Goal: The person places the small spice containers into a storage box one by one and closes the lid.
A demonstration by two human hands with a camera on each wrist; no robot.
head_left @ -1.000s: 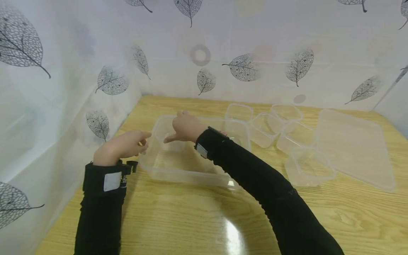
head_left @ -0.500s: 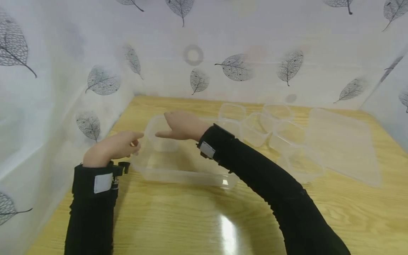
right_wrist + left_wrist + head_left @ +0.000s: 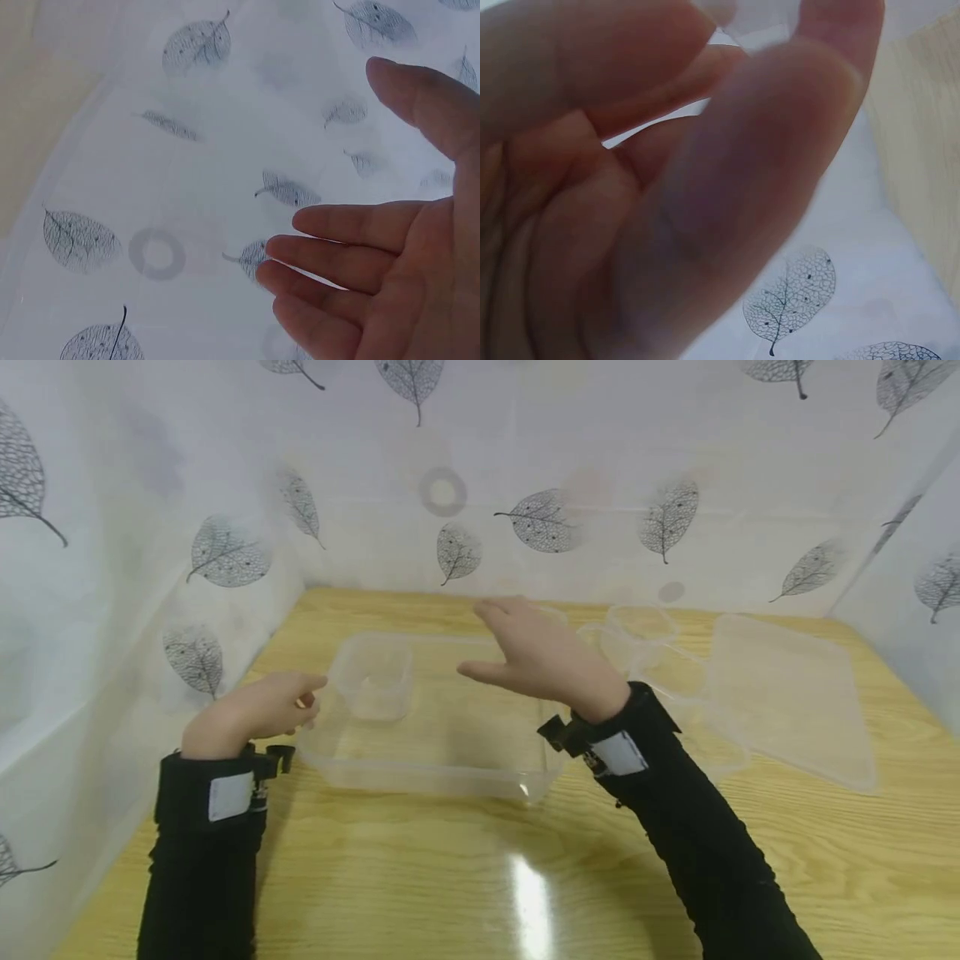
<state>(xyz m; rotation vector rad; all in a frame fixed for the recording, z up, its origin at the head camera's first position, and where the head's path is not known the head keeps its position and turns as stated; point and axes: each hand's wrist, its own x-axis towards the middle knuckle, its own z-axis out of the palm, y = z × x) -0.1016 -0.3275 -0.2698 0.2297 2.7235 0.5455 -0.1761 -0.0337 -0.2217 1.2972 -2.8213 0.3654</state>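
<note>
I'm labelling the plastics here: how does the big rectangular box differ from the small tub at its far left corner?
The big box is wide and rectangular, while the small tub is squarish and much smaller. The box rests on the table; the tub stands inside the box. Both are translucent and open-topped.

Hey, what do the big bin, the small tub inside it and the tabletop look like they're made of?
Big bin: probably clear plastic, smooth and slightly cloudy; wood grain shows through it.
Small tub: likely similar plastic, see-through with a pale rim.
Tabletop: wood or wood-look laminate, I can't tell which; glossy, with grain lines and a bright reflection.
</note>
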